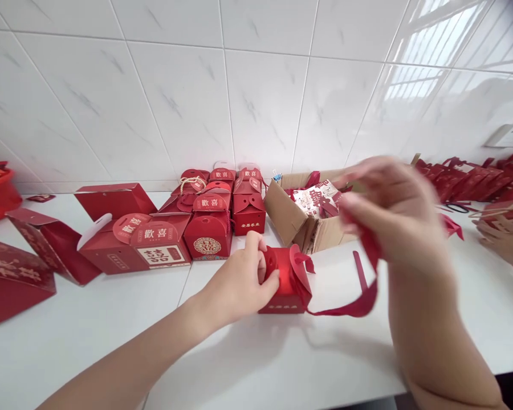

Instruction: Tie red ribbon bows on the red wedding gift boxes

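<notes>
A small red gift box with curved top flaps stands on the white table in front of me. My left hand grips its left side, thumb and fingers bent around the near flap. A dark red ribbon is threaded through the right flap and loops off to the right. My right hand, blurred by motion, is raised to the right of the box and pinches the ribbon's upper part. A short ribbon end sticks out at the flap's top.
Several finished red boxes stand against the tiled wall. Red cartons lie at left, near an orange-red container. An open cardboard box holds printed pieces and ribbons. Another person's hand touches a red box at far right.
</notes>
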{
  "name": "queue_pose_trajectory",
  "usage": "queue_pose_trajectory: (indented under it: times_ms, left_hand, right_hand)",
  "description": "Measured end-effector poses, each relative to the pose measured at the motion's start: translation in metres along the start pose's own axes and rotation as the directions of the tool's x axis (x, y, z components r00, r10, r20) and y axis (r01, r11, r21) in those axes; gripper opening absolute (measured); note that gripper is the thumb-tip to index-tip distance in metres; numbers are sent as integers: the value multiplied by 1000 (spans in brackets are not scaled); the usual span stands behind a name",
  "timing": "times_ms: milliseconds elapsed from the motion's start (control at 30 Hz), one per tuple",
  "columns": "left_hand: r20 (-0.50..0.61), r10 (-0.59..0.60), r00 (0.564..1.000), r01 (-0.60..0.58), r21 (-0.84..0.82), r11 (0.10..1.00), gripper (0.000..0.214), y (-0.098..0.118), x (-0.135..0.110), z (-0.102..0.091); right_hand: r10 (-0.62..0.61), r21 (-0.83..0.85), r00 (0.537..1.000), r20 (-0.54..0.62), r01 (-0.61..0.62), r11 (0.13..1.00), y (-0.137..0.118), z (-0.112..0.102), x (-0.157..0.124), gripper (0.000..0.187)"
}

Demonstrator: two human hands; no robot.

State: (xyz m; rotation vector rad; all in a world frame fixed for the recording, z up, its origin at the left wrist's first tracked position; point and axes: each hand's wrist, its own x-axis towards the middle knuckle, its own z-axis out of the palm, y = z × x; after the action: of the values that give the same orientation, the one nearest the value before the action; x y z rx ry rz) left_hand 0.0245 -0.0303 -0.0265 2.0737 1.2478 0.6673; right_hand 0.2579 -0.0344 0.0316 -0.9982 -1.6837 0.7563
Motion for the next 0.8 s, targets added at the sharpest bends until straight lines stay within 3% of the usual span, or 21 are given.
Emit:
queue_pose_trajectory:
  times_ms: [100,167,233,433,667,800]
  left_hand:
    - [2,-43,999,43,-76,996,23,-1,3,-12]
    - [51,-98,994,103,-110,989,21,-2,5,-21]
    - [120,-135,984,151,-136,979,21,-3,7,-27]
    - [184,-104,977,143,-208,968,22,-9,10,-27]
    - [196,-91,976,136,-229,964,18,-10,8,-27]
    - [214,-131,968,180,-233,956,25,-5,9,-29]
  right_hand:
    - [23,84,985,172,-38,996,16,47,19,14]
    - [38,37,963,268,-50,998,32,66,26,14]
    - [43,-45,960,278,-32,998,44,76,27,17]
    - [-43,-200,962,269,99,975,42,89,19,29]
    - [-137,-185,921,364,216,959,37,94,11,40]
    - [-139,-241,928,346,231,943,38,95,12,44]
